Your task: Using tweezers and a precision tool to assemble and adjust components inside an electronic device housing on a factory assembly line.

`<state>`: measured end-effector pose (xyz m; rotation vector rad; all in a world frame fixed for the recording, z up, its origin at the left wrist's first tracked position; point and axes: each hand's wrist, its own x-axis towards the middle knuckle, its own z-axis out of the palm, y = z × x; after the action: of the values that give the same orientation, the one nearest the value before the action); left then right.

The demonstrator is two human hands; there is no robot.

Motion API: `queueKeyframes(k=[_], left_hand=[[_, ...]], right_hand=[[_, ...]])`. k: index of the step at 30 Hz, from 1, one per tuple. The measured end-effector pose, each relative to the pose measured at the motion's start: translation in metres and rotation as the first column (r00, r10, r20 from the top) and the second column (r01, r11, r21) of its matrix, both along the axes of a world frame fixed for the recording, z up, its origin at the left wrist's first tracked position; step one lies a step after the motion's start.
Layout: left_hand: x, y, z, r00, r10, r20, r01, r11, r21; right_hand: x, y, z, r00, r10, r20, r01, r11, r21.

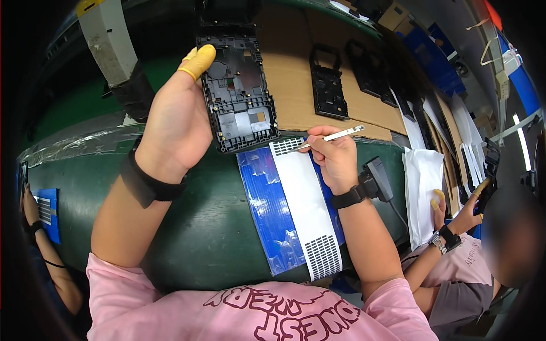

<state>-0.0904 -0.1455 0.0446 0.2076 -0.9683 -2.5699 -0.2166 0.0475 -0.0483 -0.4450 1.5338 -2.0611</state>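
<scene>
My left hand [177, 113] is closed on a black plastic housing [242, 85], holding it up above the far part of the bench. A yellow finger cot covers the thumb, which presses on the housing's left edge; the other fingers are mostly hidden behind it. Pinched in my right hand [336, 159] are slim silver tweezers [348, 132], their tip at the upper end of a white sticker sheet [298, 190]. Small black stickers fill both ends of this sheet, with a bare white middle. Under the sheet is a blue corrugated board [264, 210].
Brown cardboard [290, 74] covers the far bench, bearing another black housing [330, 85] and several more. A dark device [375, 176] with a cable is by my right wrist. At right, a co-worker's hands [466, 216] are near a white bag [422, 193]; another person's arm [51, 270] shows at left.
</scene>
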Motion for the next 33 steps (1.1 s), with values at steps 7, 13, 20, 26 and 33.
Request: queueKeyframes(k=[7, 13, 20, 26, 33], left_hand=[[0.008, 0.022, 0.002, 1.0, -0.016, -0.005, 0.016, 1.0, -0.026], [0.022, 0.049, 0.009, 0.992, -0.129, 0.002, 0.129, 0.992, 0.017], [0.031, 0.067, 0.012, 0.987, -0.16, -0.023, 0.16, 0.987, 0.006], [0.033, 0.065, 0.015, 0.98, -0.188, -0.062, 0.185, 0.981, -0.051], [0.034, 0.067, 0.016, 0.98, -0.185, -0.068, 0.182, 0.982, -0.042]], right_hand=[[0.024, 0.022, 0.057, 0.999, 0.043, 0.025, -0.037, 0.975, -0.22], [0.074, 0.02, 0.112, 0.942, -0.171, -0.288, 0.096, 0.962, -0.256], [0.078, 0.01, 0.106, 0.958, -0.081, -0.274, 0.014, 0.971, -0.239], [0.075, 0.01, 0.107, 0.965, -0.018, -0.262, -0.046, 0.971, -0.235], [0.078, 0.01, 0.109, 0.967, -0.026, -0.252, -0.044, 0.963, -0.266]])
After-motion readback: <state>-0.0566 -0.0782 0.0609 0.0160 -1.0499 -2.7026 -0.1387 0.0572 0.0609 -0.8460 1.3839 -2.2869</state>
